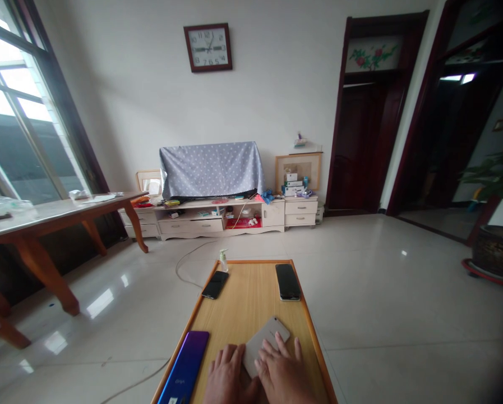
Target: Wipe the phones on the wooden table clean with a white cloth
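Observation:
A pale grey smartphone (257,342) lies slantwise, back up, at the near end of the small wooden table (245,306). My left hand (226,373) grips its left edge, with the fingers together and bent and the thumb along the near side. Across the phone's back my right hand (285,367) rests with its fingers spread. To the left of my left hand is a blue-purple smartphone (186,365). Farther off, a black smartphone (215,285) lies at the left edge, and dark smartphones (288,282), apparently stacked, lie at the right edge.
A small pump bottle (223,261) stands at the table's far left corner. Beyond the tiled floor is a low cabinet (192,226) with a cloth-covered object (211,168). A larger table (66,216) stands left, a potted plant (497,252) right. A cable (178,269) crosses the floor.

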